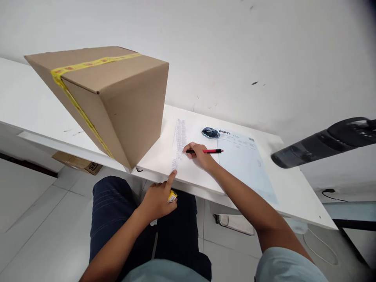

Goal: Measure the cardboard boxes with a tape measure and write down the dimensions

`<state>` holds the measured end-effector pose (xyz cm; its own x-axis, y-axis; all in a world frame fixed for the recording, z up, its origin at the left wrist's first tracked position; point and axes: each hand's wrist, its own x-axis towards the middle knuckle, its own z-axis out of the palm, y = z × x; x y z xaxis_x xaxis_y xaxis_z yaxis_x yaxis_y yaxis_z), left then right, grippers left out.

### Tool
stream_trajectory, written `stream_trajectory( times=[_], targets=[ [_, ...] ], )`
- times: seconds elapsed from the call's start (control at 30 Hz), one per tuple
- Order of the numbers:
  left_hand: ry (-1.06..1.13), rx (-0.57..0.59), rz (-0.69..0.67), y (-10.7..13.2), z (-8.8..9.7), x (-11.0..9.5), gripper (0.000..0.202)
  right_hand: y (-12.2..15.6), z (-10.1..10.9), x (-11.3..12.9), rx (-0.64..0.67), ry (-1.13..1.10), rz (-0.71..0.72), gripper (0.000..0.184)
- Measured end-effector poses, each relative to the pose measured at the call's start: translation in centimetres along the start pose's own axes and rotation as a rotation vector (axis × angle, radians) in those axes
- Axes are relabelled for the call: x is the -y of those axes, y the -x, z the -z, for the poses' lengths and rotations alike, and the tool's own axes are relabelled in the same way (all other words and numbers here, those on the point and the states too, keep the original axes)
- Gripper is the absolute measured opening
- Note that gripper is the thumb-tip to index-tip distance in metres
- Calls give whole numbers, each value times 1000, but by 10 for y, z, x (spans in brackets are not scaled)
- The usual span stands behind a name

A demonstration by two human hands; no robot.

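**White surface, both hands at a shaded sheet**

On the white surface (293, 192), the right hand (199, 154) pinched a red pen (210, 151), its tip on a white sheet (164, 152) beside a grey shaded strip (179, 143). The left hand (158, 199), at the near edge, stretched its forefinger onto the sheet's lower corner, the other fingers curled round a small yellow object (172, 196). A dark rounded object (210, 133) lay just beyond the right hand, atop a printed sheet (246, 160). Left of them stood a taped cardboard box (117, 102).
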<state>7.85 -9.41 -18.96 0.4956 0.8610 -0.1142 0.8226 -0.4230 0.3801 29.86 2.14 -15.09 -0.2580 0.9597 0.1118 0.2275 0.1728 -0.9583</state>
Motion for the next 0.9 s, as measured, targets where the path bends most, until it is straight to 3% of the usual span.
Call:
stream_trajectory(
  times=[0.1,0.27,0.9],
  targets=[
    [-1,-24,5,-4,-6,-1,92,3,-2,10,-103,86,-47,46],
    [-4,-73,51,-12,-18,-9,85,6,-3,20,-167,204,-137,52],
    [45,-140,48,-13,-21,-5,78,5,-2,17,-170,214,-115,46]
  ],
)
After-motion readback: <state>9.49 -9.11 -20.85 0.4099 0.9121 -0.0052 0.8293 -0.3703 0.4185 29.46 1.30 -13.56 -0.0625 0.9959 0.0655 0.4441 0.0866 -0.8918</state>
